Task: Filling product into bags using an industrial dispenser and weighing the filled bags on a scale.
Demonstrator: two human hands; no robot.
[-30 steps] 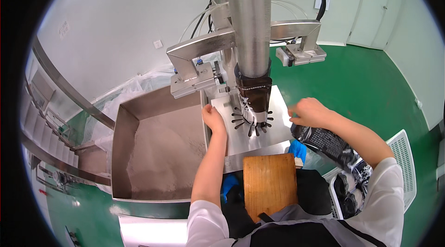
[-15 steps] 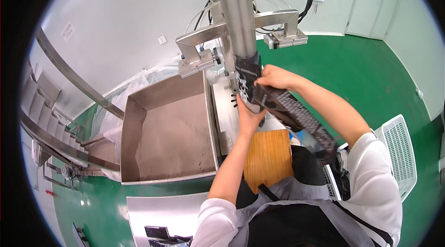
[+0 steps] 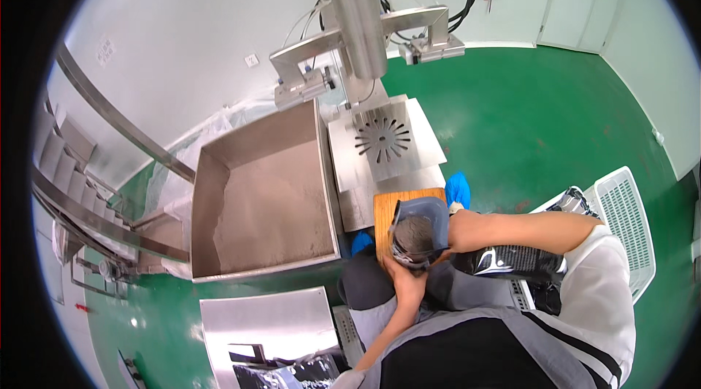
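Observation:
An open-mouthed pouch [image 3: 432,208] with a grey inside stands at the near end of the wooden board [image 3: 385,208], close to my lap. Grey-brown powder [image 3: 414,234] shows through its mouth. My left hand [image 3: 406,281] is closed round the pouch's near side. Against its right side, my right hand [image 3: 454,234] grips it, fingers partly hidden. Below my right forearm lies a shiny black printed pouch [image 3: 517,261]; I cannot tell whether my right hand also holds it.
Beyond the board are a steel platform with a slotted plate [image 3: 382,139] and a filling spout [image 3: 358,31]. A steel bin of powder [image 3: 274,206] stands left. White baskets [image 3: 624,232] are at my right, and a steel table [image 3: 270,319] with black pouches [image 3: 292,373] sits at lower left.
Both hands have come down and toward me from the spout, bringing the pouch to the wooden board. The spout's end is now bare, and the powder inside the pouch shows.

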